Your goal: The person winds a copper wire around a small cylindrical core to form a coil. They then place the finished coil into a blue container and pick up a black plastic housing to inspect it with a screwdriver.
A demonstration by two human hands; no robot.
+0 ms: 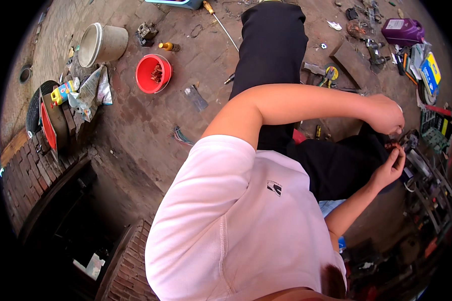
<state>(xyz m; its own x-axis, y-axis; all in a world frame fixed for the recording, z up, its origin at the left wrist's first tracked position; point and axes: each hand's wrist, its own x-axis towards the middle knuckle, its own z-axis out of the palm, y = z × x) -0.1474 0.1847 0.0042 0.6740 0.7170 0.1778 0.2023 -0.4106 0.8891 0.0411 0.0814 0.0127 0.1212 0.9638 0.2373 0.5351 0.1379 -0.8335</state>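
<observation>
Both my hands are close together at the right, over my bent right knee in black trousers. My left hand (385, 114) reaches across from the left, its fingers curled down and pressed together; whatever they grip is too small to make out. Just below it, my right hand (389, 167) pinches a small copper-coloured part (394, 145) between thumb and fingertips. The part sits in the gap between the two hands, partly hidden by fingers. A dark metal piece (411, 139) lies right beside it.
A hammer (314, 68), yellow tape roll (331, 73) and long screwdriver (217, 20) lie on the ground. A red bucket (144, 83) holds copper-coloured scraps. Left stands a white bucket (113, 42). At right are a purple jug (403, 31), green tool case (433, 131) and metal rack (427, 175).
</observation>
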